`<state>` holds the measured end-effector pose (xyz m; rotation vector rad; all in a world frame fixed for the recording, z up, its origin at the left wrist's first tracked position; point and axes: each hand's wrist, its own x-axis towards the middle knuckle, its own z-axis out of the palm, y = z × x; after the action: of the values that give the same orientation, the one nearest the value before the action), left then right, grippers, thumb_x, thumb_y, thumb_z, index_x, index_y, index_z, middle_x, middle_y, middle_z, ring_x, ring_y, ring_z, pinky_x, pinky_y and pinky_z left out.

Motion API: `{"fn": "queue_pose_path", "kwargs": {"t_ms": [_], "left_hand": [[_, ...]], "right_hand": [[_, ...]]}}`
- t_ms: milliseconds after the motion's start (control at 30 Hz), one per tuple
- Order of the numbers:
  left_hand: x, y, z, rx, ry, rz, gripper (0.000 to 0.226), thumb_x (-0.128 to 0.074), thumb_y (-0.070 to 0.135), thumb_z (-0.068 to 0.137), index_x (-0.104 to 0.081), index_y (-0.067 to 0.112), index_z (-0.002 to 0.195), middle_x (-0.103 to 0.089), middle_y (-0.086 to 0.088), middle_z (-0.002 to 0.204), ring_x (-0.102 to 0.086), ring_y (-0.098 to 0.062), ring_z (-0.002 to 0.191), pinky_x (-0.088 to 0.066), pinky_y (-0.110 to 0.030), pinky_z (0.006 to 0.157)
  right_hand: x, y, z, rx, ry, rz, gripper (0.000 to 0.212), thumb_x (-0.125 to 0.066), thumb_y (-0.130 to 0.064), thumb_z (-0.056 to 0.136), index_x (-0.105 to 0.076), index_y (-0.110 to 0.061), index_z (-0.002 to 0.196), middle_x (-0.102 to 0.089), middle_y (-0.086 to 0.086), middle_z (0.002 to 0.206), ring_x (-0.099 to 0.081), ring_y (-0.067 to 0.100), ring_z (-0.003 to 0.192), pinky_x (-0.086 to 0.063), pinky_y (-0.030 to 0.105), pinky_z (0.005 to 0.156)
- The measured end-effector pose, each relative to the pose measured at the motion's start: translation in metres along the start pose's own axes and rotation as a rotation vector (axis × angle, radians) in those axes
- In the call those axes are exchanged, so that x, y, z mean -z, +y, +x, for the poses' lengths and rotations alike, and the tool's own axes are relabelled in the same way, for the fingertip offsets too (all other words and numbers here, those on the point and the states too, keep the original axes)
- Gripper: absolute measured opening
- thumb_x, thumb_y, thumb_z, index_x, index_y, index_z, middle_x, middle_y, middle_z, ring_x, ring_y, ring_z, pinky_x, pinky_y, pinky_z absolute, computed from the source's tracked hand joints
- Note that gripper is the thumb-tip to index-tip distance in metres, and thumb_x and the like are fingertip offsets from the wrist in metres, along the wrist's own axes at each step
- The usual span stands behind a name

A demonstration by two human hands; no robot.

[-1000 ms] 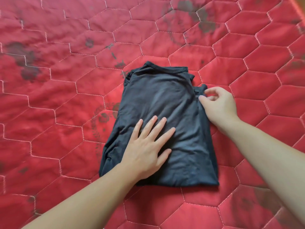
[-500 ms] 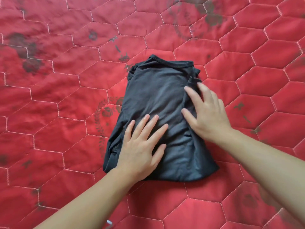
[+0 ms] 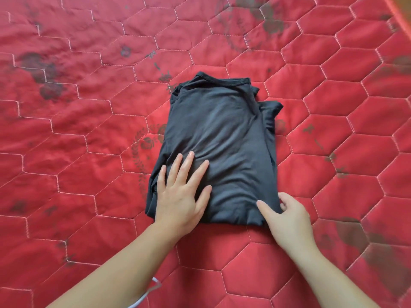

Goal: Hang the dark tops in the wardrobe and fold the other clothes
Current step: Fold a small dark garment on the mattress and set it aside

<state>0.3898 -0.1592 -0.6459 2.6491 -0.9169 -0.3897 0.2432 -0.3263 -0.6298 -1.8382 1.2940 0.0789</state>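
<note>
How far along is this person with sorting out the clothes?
One dark shirt already lies folded into a narrow rectangle on the red quilt. In hand: the left hand presses it flat while the right hand pinches its near right corner, probably for another fold. No wardrobe, hanger or other clothes are in view, so what is left cannot be judged.

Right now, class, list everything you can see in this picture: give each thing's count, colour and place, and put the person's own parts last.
Folded top: one, dark grey, lying flat in the middle of the quilt, neckline at the far end.
Quilt: one, red with pale hexagon stitching and dark faded flower prints, covering the whole surface under the top.
White strip: one, white, at the bottom edge beside the left forearm; too little shows to name it.
Left hand: one, fingers straight, pressing flat on the top's near left part.
Right hand: one, gripping the top's near right corner.
</note>
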Motion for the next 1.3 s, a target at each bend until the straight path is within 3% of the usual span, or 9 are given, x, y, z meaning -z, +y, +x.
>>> {"fn": "queue_pose_path", "kwargs": {"t_ms": [133,267,400,567,733,900,1033,1133,1300], "left_hand": [[0.006,-0.002,-0.018,0.279,0.085,-0.181,0.058,-0.062,0.042,0.091,-0.043,0.03,0.145,-0.028,-0.004,0.158,-0.024,-0.025,0.145,-0.018,-0.044,0.115],[0.019,-0.004,-0.021,0.637,0.108,-0.423,0.07,-0.069,0.045,0.082,-0.038,0.028,0.143,-0.039,-0.005,0.145,-0.037,-0.026,0.132,-0.029,-0.043,0.108],[0.034,-0.018,-0.018,0.806,-0.023,-0.553,0.067,-0.077,0.037,0.076,-0.046,0.019,0.132,-0.053,-0.002,0.118,-0.052,-0.022,0.112,-0.038,-0.028,0.088],[0.036,-0.024,-0.03,0.726,-0.215,-0.646,0.02,-0.081,0.037,0.074,-0.068,0.021,0.072,-0.066,0.012,0.065,-0.059,-0.005,0.06,-0.042,-0.02,0.05],[0.032,-0.026,-0.05,0.815,-0.284,-1.065,0.02,-0.078,0.022,0.08,-0.071,0.016,0.098,-0.076,0.005,0.083,-0.07,-0.007,0.07,-0.052,-0.021,0.056],[0.042,-0.027,-0.06,0.92,-0.334,-1.306,0.032,-0.074,0.016,0.083,-0.065,0.014,0.114,-0.074,-0.006,0.109,-0.071,-0.02,0.09,-0.058,-0.035,0.071],[0.071,-0.027,-0.051,0.878,-0.154,-1.356,0.055,-0.073,0.008,0.082,-0.05,0.031,0.127,-0.069,0.001,0.112,-0.07,-0.012,0.076,-0.054,-0.029,0.053],[0.093,-0.027,-0.038,0.739,-0.064,-1.335,0.054,-0.064,0.003,0.089,-0.055,0.043,0.124,-0.065,0.011,0.111,-0.067,0.0,0.077,-0.051,-0.023,0.049],[0.111,-0.017,0.001,0.638,-0.045,-1.409,0.021,-0.052,0.007,0.096,-0.07,0.017,0.095,-0.073,0.004,0.091,-0.069,-0.006,0.076,-0.055,-0.023,0.056]], "right_hand": [[0.009,0.005,0.001,-0.022,-0.094,-0.064,0.023,-0.069,-0.027,0.081,-0.067,-0.004,0.083,-0.072,0.006,0.072,-0.069,0.026,0.073,-0.055,0.041,0.073],[0.006,0.007,-0.003,-0.056,-0.117,0.073,0.002,-0.066,-0.013,0.084,-0.065,-0.011,0.085,-0.072,0.0,0.068,-0.063,0.007,0.043,-0.044,0.015,0.044],[0.004,0.01,-0.001,-0.127,-0.032,0.18,0.004,-0.062,-0.008,0.081,-0.065,-0.008,0.078,-0.057,-0.001,0.052,-0.047,0.007,0.034,-0.035,0.017,0.038],[0.011,0.023,-0.008,-0.192,-0.038,0.239,0.008,-0.061,-0.007,0.08,-0.065,0.001,0.08,-0.058,0.005,0.06,-0.052,0.01,0.04,-0.048,0.031,0.055],[0.02,0.033,-0.019,-0.144,-0.072,0.269,0.007,-0.065,-0.014,0.087,-0.07,-0.013,0.081,-0.072,0.002,0.074,-0.068,0.013,0.062,-0.051,0.025,0.052],[0.026,0.027,-0.027,-0.09,-0.027,0.36,0.011,-0.065,-0.013,0.088,-0.065,-0.018,0.098,-0.071,-0.007,0.068,-0.064,0.007,0.045,-0.04,0.012,0.039],[0.047,0.007,-0.027,0.01,0.023,0.426,0.037,-0.065,-0.009,0.085,-0.06,-0.039,0.107,-0.071,-0.001,0.074,-0.059,0.013,0.041,-0.047,0.017,0.042],[0.059,-0.017,-0.016,0.013,-0.094,0.502,0.024,-0.063,-0.007,0.088,-0.074,-0.027,0.081,-0.07,0.003,0.079,-0.06,0.013,0.043,-0.049,0.018,0.044],[0.071,-0.059,0.019,-0.113,-0.22,0.626,0.018,-0.056,-0.014,0.094,-0.07,-0.022,0.085,-0.066,-0.001,0.081,-0.066,0.009,0.053,-0.043,0.026,0.059]]}}
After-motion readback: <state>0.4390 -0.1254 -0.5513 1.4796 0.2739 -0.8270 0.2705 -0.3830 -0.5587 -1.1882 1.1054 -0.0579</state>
